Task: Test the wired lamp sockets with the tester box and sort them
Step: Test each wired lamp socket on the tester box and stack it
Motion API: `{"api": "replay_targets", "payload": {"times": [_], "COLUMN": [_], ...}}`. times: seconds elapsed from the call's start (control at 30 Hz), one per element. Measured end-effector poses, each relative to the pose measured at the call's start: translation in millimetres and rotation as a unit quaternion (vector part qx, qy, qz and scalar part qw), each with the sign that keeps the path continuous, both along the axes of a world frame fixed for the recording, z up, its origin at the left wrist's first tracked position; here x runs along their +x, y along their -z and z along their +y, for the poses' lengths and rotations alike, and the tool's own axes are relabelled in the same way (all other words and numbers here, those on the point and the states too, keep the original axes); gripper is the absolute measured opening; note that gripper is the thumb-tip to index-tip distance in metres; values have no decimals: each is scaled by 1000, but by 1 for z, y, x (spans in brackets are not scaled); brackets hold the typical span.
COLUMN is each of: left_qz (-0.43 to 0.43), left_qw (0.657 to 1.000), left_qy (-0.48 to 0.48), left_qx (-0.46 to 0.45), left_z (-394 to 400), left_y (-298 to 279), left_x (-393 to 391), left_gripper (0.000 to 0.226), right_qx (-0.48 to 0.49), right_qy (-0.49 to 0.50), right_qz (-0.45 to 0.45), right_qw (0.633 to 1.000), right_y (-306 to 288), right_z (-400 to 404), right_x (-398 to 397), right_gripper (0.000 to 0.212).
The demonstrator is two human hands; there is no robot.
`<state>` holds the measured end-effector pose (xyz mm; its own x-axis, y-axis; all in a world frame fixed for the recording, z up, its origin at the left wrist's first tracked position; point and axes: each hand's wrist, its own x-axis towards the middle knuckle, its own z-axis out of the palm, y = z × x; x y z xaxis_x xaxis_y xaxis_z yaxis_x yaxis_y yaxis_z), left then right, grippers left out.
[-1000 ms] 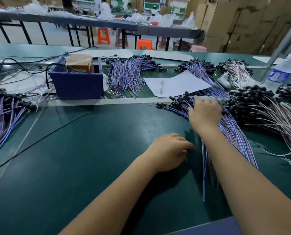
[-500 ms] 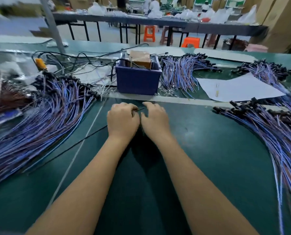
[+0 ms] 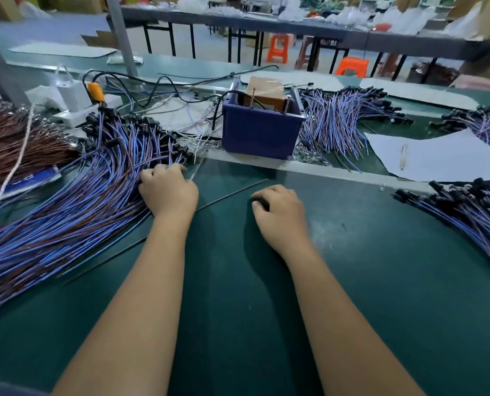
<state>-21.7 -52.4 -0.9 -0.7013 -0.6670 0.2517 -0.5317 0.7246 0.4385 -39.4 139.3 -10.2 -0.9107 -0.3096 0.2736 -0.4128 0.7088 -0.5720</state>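
Both forearms are bare from the near edge of view to the wrists; no sleeve, glove, watch or band shows on either. The left hand (image 3: 168,192) and the right hand (image 3: 279,214) are bare too, without rings. A short, plain, unpainted nail shows on the right thumb. Nothing else of the person's clothing is visible.

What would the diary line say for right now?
left hand: on left wire pile | right hand: curled on mat, may hide something | tester box: untouched
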Motion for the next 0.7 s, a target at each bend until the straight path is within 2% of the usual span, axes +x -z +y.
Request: {"api": "replay_targets", "payload": {"times": [0.13, 0.37, 0.47, 0.53, 0.63, 0.7], "left_qz": [126, 313, 375, 370, 355, 350], "left_qw": [991, 940, 910, 900, 883, 867], "left_qy": [-18, 12, 103, 192, 300, 349], "left_qx": [45, 135, 141, 132, 69, 70], "left_z": [-3, 2, 11, 26, 58, 77], "left_y": [2, -9, -20, -27, -31, -28], "left_x": [4, 11, 13, 11, 6, 4], "left_gripper": [30, 31, 32, 38, 36, 32], "right_qx": [-12, -37, -146, -226, -310, -376], "right_qy": [-9, -18, -20, -29, -66, -93], "right_qz": [-9, -11, -10, -31, -110, -162], "right_qw": [1000, 999, 989, 973, 942, 908], "right_y": [-2, -4, -6, -7, -8, -10], "right_z": [2, 3, 2, 3, 2, 1], "right_x": [3, 6, 10, 12, 11, 10], "right_gripper": [21, 22, 22, 25, 35, 34]}}
